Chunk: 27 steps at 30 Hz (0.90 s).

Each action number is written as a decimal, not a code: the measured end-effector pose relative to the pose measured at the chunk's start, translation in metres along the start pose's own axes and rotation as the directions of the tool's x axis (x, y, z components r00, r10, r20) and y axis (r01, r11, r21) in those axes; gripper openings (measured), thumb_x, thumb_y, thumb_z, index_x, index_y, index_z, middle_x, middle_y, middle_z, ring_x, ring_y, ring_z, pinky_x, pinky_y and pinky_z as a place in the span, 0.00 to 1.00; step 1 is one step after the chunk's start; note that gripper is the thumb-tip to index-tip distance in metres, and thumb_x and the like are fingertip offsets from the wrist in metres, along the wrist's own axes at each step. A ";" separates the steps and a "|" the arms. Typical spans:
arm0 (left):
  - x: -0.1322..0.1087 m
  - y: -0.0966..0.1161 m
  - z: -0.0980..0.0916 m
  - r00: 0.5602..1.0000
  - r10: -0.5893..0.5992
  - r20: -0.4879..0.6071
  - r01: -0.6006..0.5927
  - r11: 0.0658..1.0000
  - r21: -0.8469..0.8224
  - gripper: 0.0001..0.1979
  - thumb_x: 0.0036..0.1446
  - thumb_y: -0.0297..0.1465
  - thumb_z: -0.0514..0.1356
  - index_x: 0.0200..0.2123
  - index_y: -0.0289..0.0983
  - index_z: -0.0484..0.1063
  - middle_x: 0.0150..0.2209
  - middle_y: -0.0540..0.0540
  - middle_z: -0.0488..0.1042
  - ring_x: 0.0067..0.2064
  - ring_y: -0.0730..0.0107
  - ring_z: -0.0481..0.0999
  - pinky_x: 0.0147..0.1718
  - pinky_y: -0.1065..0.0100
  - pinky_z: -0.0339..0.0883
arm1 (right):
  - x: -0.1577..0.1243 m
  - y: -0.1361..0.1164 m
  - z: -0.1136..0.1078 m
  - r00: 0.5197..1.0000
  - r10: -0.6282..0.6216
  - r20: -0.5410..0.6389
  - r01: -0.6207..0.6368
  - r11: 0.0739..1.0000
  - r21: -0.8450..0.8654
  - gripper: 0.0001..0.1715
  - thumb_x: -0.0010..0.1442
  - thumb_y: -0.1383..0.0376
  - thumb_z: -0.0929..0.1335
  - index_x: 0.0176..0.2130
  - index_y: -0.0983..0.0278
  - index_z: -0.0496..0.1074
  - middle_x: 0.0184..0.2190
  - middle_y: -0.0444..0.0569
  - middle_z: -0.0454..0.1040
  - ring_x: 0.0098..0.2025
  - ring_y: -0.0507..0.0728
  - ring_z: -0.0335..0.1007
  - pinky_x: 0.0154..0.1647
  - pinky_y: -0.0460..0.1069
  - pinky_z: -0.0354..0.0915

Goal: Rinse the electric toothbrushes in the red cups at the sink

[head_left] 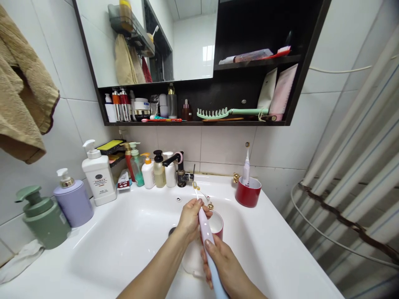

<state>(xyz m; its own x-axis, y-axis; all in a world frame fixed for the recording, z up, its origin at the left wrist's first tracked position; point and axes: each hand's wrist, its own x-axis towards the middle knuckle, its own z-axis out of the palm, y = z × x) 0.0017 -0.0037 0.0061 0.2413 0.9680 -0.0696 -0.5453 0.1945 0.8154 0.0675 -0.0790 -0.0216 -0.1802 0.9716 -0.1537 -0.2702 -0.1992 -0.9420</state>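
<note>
Looking down on a white washbasin (124, 236) set against white wall tiles. Black tap (178, 166) at the back; row of pump bottles (93, 174) along the left rim; red cup (248, 196) on the right rim with a second brush standing in it. Dark shelf unit (199, 123) with a mirror above. Tan towel (21, 104) hangs at left, striped curtain (358, 166) at right.

Electric toothbrush (205, 230) held over the bowl, tilted, head up and towards the tap. Left hand (190, 219) closed round the upper handle just below the neck. The right hand (226, 265) is closed round the lower handle, thumb laid along it. Red mug (217, 224) sits just behind the handle, between the two hands.

Butt end of the handle is cut off by the bottom edge. Pale object under the hands: cannot make out. What supports the mug cannot be told.
</note>
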 end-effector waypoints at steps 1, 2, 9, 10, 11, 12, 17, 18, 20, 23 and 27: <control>-0.001 0.000 0.000 1.000 0.010 0.002 -0.010 1.000 0.008 0.09 0.40 0.32 0.54 0.20 0.33 0.57 0.14 0.53 0.63 0.18 0.79 0.65 0.22 0.74 0.57 | 0.000 0.001 0.000 1.000 -0.007 -0.005 0.007 1.000 -0.013 0.16 0.45 0.53 0.59 0.27 0.63 0.52 0.17 0.37 0.58 0.11 0.44 0.51 0.07 0.41 0.50; -0.001 0.001 0.001 1.000 0.018 0.004 -0.018 1.000 0.017 0.09 0.40 0.32 0.54 0.20 0.33 0.57 0.14 0.53 0.63 0.18 0.79 0.65 0.22 0.74 0.57 | -0.001 0.001 0.001 1.000 -0.010 -0.004 0.010 1.000 -0.016 0.16 0.45 0.53 0.59 0.27 0.62 0.52 0.17 0.37 0.58 0.10 0.44 0.51 0.07 0.41 0.50; -0.006 0.009 0.003 0.997 0.080 0.017 -0.082 0.989 0.126 0.10 0.41 0.34 0.53 0.27 0.33 0.59 0.23 0.48 0.66 0.25 0.75 0.67 0.28 0.70 0.59 | 0.006 -0.028 -0.002 0.967 -0.253 -0.033 0.242 0.950 -0.196 0.14 0.49 0.56 0.56 0.25 0.65 0.56 0.17 0.41 0.62 0.18 0.46 0.57 0.19 0.43 0.56; -0.006 0.008 0.002 0.994 0.109 0.013 -0.110 0.975 0.192 0.10 0.42 0.33 0.52 0.29 0.33 0.59 0.25 0.47 0.66 0.27 0.75 0.67 0.29 0.70 0.59 | 0.011 -0.037 -0.005 0.937 -0.340 -0.076 0.310 0.914 -0.262 0.13 0.50 0.57 0.55 0.27 0.64 0.57 0.18 0.42 0.63 0.20 0.47 0.58 0.21 0.44 0.57; -0.007 0.006 0.000 0.989 0.146 0.020 -0.145 0.948 0.282 0.10 0.42 0.32 0.51 0.30 0.34 0.59 0.27 0.46 0.66 0.29 0.74 0.67 0.30 0.70 0.59 | 0.018 -0.047 -0.009 0.891 -0.434 -0.130 0.369 0.861 -0.349 0.13 0.49 0.57 0.56 0.29 0.64 0.57 0.21 0.43 0.65 0.22 0.49 0.60 0.23 0.44 0.58; -0.007 0.003 -0.002 0.981 0.189 0.038 -0.189 0.901 0.391 0.09 0.42 0.30 0.51 0.30 0.34 0.59 0.28 0.46 0.66 0.30 0.73 0.67 0.31 0.69 0.58 | 0.026 -0.055 -0.013 0.868 -0.472 -0.152 0.390 0.839 -0.379 0.13 0.48 0.57 0.57 0.31 0.63 0.56 0.25 0.44 0.66 0.26 0.49 0.61 0.27 0.45 0.58; -0.013 -0.018 -0.018 0.907 0.273 0.322 -0.399 0.308 0.864 0.11 0.38 0.23 0.50 0.30 0.36 0.62 0.32 0.47 0.65 0.36 0.71 0.63 0.37 0.68 0.55 | 0.062 -0.057 -0.039 0.838 -0.511 -0.188 0.359 0.778 -0.515 0.16 0.45 0.56 0.58 0.31 0.65 0.60 0.25 0.46 0.67 0.25 0.52 0.61 0.25 0.46 0.57; -0.014 -0.022 -0.020 0.900 0.231 0.370 -0.413 0.180 0.893 0.12 0.38 0.23 0.50 0.30 0.37 0.63 0.33 0.48 0.65 0.36 0.70 0.62 0.37 0.67 0.54 | 0.066 -0.051 -0.043 0.841 -0.509 -0.185 0.342 0.764 -0.548 0.15 0.45 0.56 0.58 0.29 0.65 0.61 0.23 0.46 0.67 0.24 0.52 0.60 0.24 0.46 0.57; -0.014 -0.027 -0.025 0.896 0.119 0.427 -0.429 -0.012 0.903 0.12 0.37 0.24 0.51 0.30 0.36 0.64 0.32 0.48 0.65 0.36 0.69 0.61 0.37 0.67 0.54 | 0.071 -0.036 -0.050 0.844 -0.508 -0.174 0.315 0.731 -0.605 0.14 0.44 0.57 0.59 0.25 0.66 0.63 0.21 0.45 0.66 0.24 0.53 0.60 0.25 0.47 0.56; -0.009 -0.033 -0.029 0.896 0.019 0.443 -0.437 -0.140 0.889 0.09 0.38 0.24 0.49 0.26 0.35 0.65 0.31 0.47 0.65 0.36 0.68 0.61 0.35 0.68 0.55 | 0.073 -0.017 -0.057 0.847 -0.505 -0.166 0.281 0.690 -0.667 0.14 0.44 0.58 0.59 0.24 0.66 0.64 0.23 0.47 0.66 0.27 0.54 0.61 0.27 0.47 0.56; -0.005 -0.037 -0.027 0.888 0.067 0.454 -0.447 -0.098 0.889 0.10 0.39 0.23 0.48 0.26 0.36 0.66 0.33 0.47 0.66 0.37 0.68 0.61 0.35 0.69 0.55 | 0.070 -0.010 -0.062 0.857 -0.490 -0.161 0.244 0.660 -0.711 0.15 0.45 0.58 0.58 0.25 0.66 0.65 0.22 0.47 0.67 0.25 0.54 0.62 0.26 0.47 0.56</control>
<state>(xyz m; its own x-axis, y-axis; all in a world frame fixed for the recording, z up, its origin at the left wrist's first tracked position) -0.0006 -0.0114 -0.0393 0.5426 0.8007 0.2538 0.6589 -0.5931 0.4626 0.1161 -0.0009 -0.0416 0.1302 0.9505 0.2822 0.4501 0.1970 -0.8710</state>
